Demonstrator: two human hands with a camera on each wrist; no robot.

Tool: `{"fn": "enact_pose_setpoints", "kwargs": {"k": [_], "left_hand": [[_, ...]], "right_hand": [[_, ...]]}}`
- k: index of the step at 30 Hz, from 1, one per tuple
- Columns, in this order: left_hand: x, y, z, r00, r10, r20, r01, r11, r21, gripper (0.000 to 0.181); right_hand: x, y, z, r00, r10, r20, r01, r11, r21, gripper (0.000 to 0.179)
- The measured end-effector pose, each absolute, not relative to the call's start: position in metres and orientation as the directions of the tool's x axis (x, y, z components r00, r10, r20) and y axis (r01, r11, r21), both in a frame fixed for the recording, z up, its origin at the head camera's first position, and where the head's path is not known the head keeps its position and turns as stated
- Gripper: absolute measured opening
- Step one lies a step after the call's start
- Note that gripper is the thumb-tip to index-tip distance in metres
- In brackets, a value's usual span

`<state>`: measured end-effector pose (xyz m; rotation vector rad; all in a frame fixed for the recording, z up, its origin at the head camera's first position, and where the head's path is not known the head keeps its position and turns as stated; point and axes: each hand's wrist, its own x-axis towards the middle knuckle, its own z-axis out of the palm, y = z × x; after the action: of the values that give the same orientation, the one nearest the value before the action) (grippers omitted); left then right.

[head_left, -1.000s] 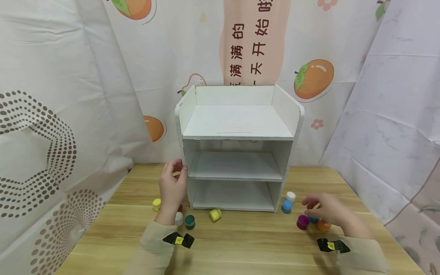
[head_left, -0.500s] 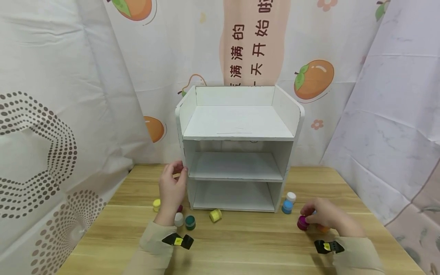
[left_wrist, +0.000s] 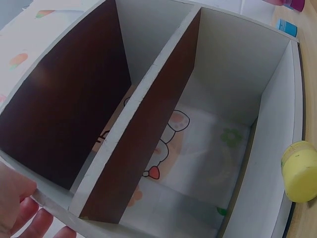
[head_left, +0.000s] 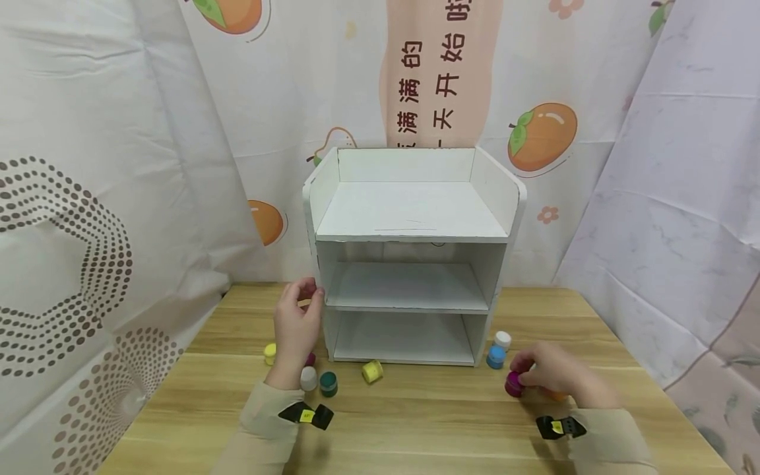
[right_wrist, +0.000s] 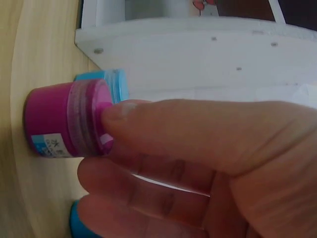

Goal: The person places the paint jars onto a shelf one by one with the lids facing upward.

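Observation:
My right hand pinches a magenta paint jar by its lid between thumb and fingers, low over the wooden table. In the right wrist view the jar has a small label, and a blue jar lies beyond it. Against the left side of a white shelf unit, my left hand rests with loosely bent fingers. The left wrist view puts its thumb and fingertips along that side panel's edge.
A blue jar and a white-lidded jar stand right of the shelf. An orange jar is partly behind my right hand. A yellow jar lies before the shelf; green, white and yellow jars are left.
My right hand has come down and left onto the magenta jar, taken hold of its lid and shifted it slightly left. The left hand has stayed at the shelf's side.

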<state>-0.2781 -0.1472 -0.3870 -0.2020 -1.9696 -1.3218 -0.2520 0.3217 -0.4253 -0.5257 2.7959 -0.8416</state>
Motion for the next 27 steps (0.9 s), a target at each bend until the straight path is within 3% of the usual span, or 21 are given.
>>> {"fn": "enact_pose_setpoints", "kwargs": {"k": [4,15,27], "left_hand": [[-0.278,-0.148,-0.386,-0.718,-0.263,0.645,0.498,0.453,0.739,0.017],[-0.279,-0.149,-0.388,-0.706,-0.263,0.657,0.508,0.458,0.729,0.017],[-0.280,-0.148,-0.388,-0.695,-0.267,0.668,0.520,0.454,0.723,0.015]], "right_hand": [[-0.251,0.310,-0.426,-0.901,-0.429,-0.059,-0.303,0.722,-0.622,0.013],[-0.252,0.292,-0.427,-0.896,-0.442,-0.052,-0.316,0.713,-0.626,0.012],[-0.245,0.295,-0.409,-0.906,-0.416,0.074,-0.406,0.808,-0.426,0.023]]}}
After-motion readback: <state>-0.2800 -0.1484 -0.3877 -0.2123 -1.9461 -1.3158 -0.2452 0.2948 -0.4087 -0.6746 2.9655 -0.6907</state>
